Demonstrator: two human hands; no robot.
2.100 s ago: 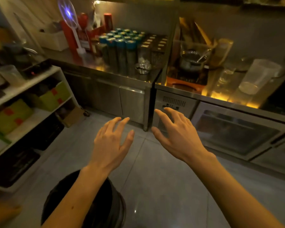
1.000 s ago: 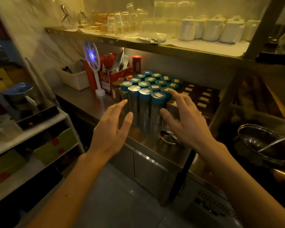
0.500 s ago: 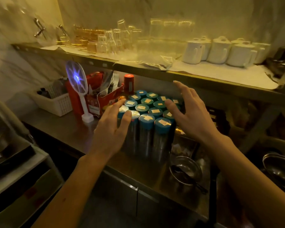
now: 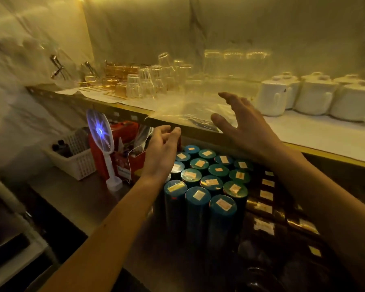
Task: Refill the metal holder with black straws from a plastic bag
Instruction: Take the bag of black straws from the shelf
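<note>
A clear plastic bag (image 4: 190, 111) lies flat on the upper shelf (image 4: 316, 133), hanging a little over its front edge, with dark straws dimly visible inside. My right hand (image 4: 243, 125) hovers at the bag's right end, fingers spread, holding nothing. My left hand (image 4: 161, 151) is just below the shelf edge at the bag's left corner, fingers curled and empty. No metal straw holder is in view.
Upturned glasses (image 4: 143, 84) and white lidded pots (image 4: 313, 95) stand on the shelf behind the bag. Below on the steel counter (image 4: 72, 199) are several teal-lidded canisters (image 4: 198, 186), a glowing bug zapper racket (image 4: 100, 131), a red box (image 4: 129, 157) and a white basket (image 4: 72, 159).
My view has tilted up from the floor to the shelf. Both hands rose from over the canisters to the shelf edge, the right one reaching the plastic bag.
</note>
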